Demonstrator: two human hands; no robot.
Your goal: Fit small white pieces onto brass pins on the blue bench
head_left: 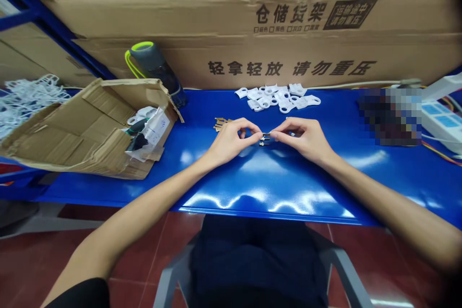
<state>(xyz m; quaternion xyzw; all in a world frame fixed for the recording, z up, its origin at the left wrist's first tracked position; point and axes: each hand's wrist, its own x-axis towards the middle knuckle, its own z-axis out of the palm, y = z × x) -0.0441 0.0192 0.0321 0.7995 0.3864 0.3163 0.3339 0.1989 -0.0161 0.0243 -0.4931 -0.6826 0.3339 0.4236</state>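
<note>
My left hand [233, 140] and my right hand [305, 139] meet over the blue table, thumb and fingertips of each pinched together. Between them is a small dark metal piece [266, 134], gripped from both ends; its exact kind is too small to tell. Just below the fingertips lie similar little dark pieces with a pale end [264, 144]. Brass-coloured strips [220, 124] lie behind my left hand, partly covered by it. Under the fingers of my right hand a tiny part [292, 134] shows.
White plastic pieces with round holes [277, 97] are heaped at the back. Leftward stand an open cardboard box [101, 120] holding tools and bags, a dark bottle [155, 65] and a pile of white parts [29, 98]. At right are a pixelated item [391, 118] and a power strip [438, 118].
</note>
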